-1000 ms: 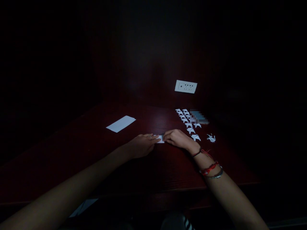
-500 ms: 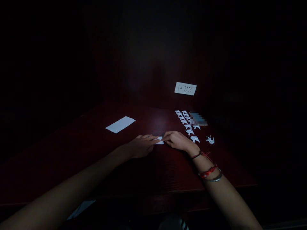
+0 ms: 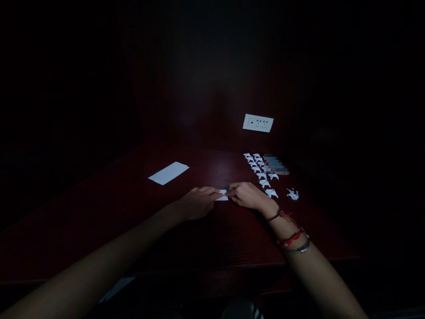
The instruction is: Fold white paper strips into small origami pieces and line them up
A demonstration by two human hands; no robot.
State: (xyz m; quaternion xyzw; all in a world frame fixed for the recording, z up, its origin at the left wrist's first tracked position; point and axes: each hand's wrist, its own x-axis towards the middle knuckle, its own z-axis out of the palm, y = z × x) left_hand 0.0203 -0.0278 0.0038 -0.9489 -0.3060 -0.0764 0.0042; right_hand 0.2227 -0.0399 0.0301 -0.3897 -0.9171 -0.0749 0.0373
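A small white folded piece of paper [image 3: 221,198] lies on the dark red table between my two hands, partly covered by fingers. My left hand [image 3: 199,201] holds it down from the left, its index finger reaching across the top; a ring is on one finger. From the right, my right hand [image 3: 245,195] grips the same paper's edge with curled fingers, the fingertips of both hands almost meeting. Beyond my right hand, several small folded paper pieces [image 3: 264,180] stand in rows. A little heap of white paper bits [image 3: 292,194] is right of them.
A flat stack of white paper strips [image 3: 169,173] lies at the left on the table [image 3: 133,208]. A blurred-out rectangular object [image 3: 276,164] rests beside the folded rows. On the back wall is a white socket panel [image 3: 258,123]. The surroundings are very dark.
Both hands keep nearly the same hold on the small paper. The whole view has shifted slightly, so everything appears a little further right.
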